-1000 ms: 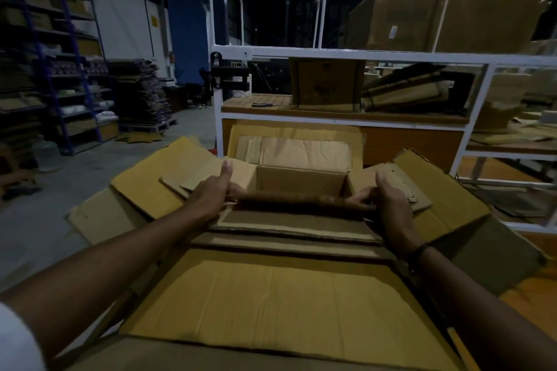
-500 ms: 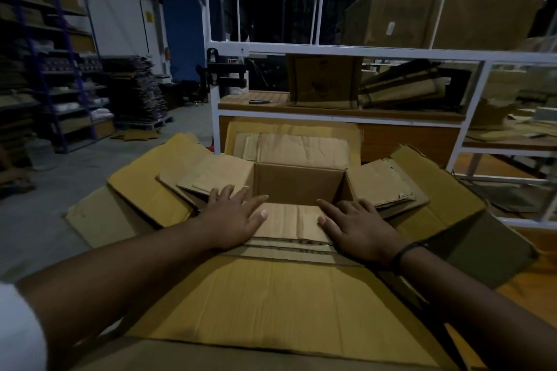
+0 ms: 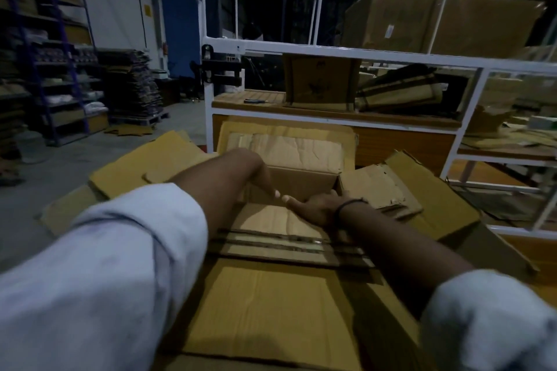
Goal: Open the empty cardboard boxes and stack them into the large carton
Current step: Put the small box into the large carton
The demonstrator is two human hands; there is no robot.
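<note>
Two hands meet inside the open large carton (image 3: 301, 182), both over the topmost flattened box (image 3: 262, 221). The right hand (image 3: 313, 208), wearing a dark wristband (image 3: 346, 207), lies palm down on that box with fingers straight, pointing toward 10 o'clock. The left hand (image 3: 265, 182) bends down at the wrist just beside it at 10 o'clock, fingers extended toward 4 o'clock and holding nothing; whether its fingertips touch the cardboard cannot be told. The flattened box lies flat, its long axis running from 9 to 3 o'clock across the carton. It is plain brown, creased and scuffed. At 6 o'clock of the hands, edges of further flattened sheets (image 3: 286, 245) show as dark corrugated stripes. The carton's four flaps (image 3: 150, 166) splay outward.
</note>
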